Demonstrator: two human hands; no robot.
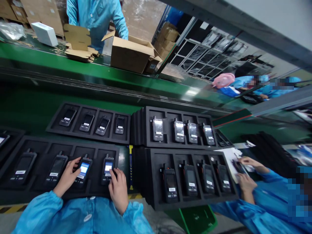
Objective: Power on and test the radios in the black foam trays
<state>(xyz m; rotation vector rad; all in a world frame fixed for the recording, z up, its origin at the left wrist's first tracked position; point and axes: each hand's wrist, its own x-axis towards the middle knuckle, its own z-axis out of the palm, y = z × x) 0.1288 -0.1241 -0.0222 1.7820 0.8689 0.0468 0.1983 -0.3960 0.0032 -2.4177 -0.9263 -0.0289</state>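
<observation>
1. Fingers (72, 163) of the left hand (65, 178) are spread loosely, thumb on the left edge of a handheld device (84, 169) with its screen lit.
2. Right hand (118, 191): fingers unclenched, one tip touching the lower screen of a second lit device (107, 168).
3. Both devices lie in the third and fourth compartments, counted from the left, of a black foam tray (70, 146) on the green counter (29, 112); two dark-screened units (56, 165) fill the others.
4. Behind it, another tray (53, 122) holds four devices.
5. Just right stands a yellow-and-blue strip (131, 167), then stacked trays (143, 169).
6. Farther right, a co-worker's hands (246, 182) handle a dark object.
</observation>
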